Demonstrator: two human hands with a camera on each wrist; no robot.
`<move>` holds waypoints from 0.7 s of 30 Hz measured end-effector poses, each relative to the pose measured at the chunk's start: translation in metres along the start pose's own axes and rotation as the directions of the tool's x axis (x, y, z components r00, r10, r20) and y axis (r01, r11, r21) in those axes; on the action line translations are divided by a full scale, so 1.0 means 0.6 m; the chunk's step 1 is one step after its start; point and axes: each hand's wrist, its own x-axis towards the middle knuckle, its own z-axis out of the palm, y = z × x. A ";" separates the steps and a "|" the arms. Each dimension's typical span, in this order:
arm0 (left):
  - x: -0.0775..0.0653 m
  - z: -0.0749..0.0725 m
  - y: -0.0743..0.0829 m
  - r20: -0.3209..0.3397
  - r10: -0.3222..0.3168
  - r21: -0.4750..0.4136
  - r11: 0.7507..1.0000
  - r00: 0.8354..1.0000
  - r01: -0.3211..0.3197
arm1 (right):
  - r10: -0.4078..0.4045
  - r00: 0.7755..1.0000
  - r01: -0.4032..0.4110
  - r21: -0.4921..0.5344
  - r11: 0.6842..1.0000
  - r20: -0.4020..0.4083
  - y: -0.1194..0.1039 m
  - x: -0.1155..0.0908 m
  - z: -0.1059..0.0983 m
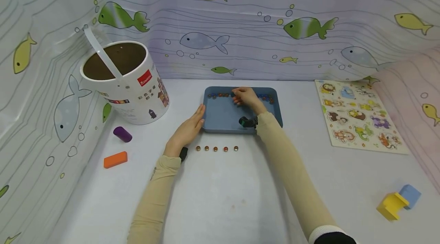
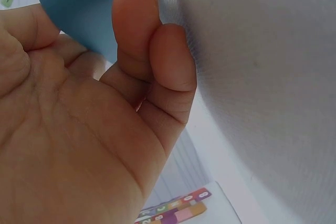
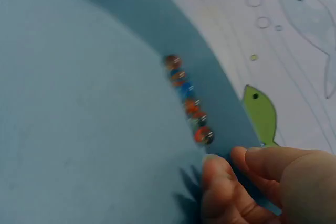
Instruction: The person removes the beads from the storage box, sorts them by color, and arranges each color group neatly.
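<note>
At far wall of blue tray (image 1: 223, 118), reaching beside lined-up glass marbles (image 3: 203, 135), prob. light, hard, slippery, best pinched across mid., w/ R hand (image 1: 245, 96), fingers curled, unclear if clamped on one, & L hand (image 1: 186, 130), fingers together, at tray's left side.

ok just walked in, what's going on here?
A person's left hand touches the left side of a blue tray. The right hand is inside it, by marbles along its far edge; whether it holds one isn't clear. Five more marbles lie in a row on the table in front.
</note>
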 end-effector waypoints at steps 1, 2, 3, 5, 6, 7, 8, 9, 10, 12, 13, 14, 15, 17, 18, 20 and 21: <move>0.000 0.000 0.000 -0.001 0.000 0.001 1.000 1.000 0.000 | -0.015 1.000 0.014 -0.030 0.999 -0.008 0.001 -0.001 0.001; 0.000 0.000 -0.001 -0.002 -0.002 0.002 1.000 1.000 0.002 | -0.029 0.999 0.027 -0.064 0.998 -0.017 0.001 -0.002 0.003; 0.000 0.000 -0.001 -0.004 -0.001 0.004 1.000 1.000 0.001 | -0.042 0.999 0.039 -0.095 0.995 -0.028 0.001 -0.003 0.004; 0.001 0.001 -0.002 -0.004 -0.001 0.004 1.000 1.000 0.001 | -0.061 0.997 0.054 -0.146 0.988 -0.041 0.002 -0.005 0.006; 0.001 0.001 -0.003 -0.004 -0.001 0.003 1.000 1.000 0.001 | -0.065 0.997 0.057 -0.167 0.984 -0.044 0.001 -0.006 0.007; 0.001 0.002 -0.003 -0.005 0.002 0.003 1.000 1.000 -0.002 | -0.066 0.997 0.056 -0.195 0.979 -0.046 0.001 -0.007 0.008; 0.001 0.002 -0.003 -0.005 0.003 0.003 1.000 1.000 -0.003 | -0.064 0.997 0.052 -0.224 0.973 -0.047 0.000 -0.008 0.008; 0.001 0.002 -0.003 -0.005 0.005 0.002 1.000 1.000 -0.005 | -0.062 0.997 0.048 -0.253 0.966 -0.048 0.000 -0.008 0.009; 0.001 0.002 -0.003 -0.004 0.005 0.002 1.000 1.000 -0.005 | -0.059 0.997 0.044 -0.279 0.959 -0.049 0.000 -0.008 0.010; 0.001 0.001 -0.003 0.000 0.006 -0.001 1.000 1.000 -0.006 | -0.054 0.997 0.034 -0.327 0.944 -0.053 -0.001 -0.008 0.011; 0.002 0.001 -0.003 0.001 0.007 -0.002 1.000 1.000 -0.007 | -0.052 0.997 0.031 -0.341 0.940 -0.055 -0.001 -0.008 0.011; 0.002 0.001 -0.003 0.003 0.006 -0.003 1.000 1.000 -0.006 | -0.054 0.997 0.031 -0.347 0.937 -0.057 -0.001 -0.008 0.011; 0.002 0.001 -0.003 0.003 0.004 -0.002 1.000 1.000 -0.004 | -0.056 0.997 0.032 -0.351 0.936 -0.059 -0.001 -0.008 0.011; 0.002 0.000 -0.003 0.004 0.004 0.001 1.000 1.000 -0.004 | -0.060 0.996 0.034 -0.357 0.934 -0.061 -0.002 -0.009 0.012; 0.002 0.000 -0.004 0.002 0.005 0.004 1.000 1.000 -0.005 | -0.063 0.996 0.037 -0.360 0.932 -0.062 -0.002 -0.010 0.012; 0.002 0.000 -0.004 -0.001 0.007 0.008 1.000 1.000 -0.007 | -0.065 0.996 0.038 -0.377 0.925 -0.058 -0.002 -0.012 0.012; 0.001 0.000 -0.004 -0.003 0.006 0.008 1.000 1.000 -0.006 | -0.066 0.996 0.039 -0.386 0.922 -0.056 -0.001 -0.013 0.012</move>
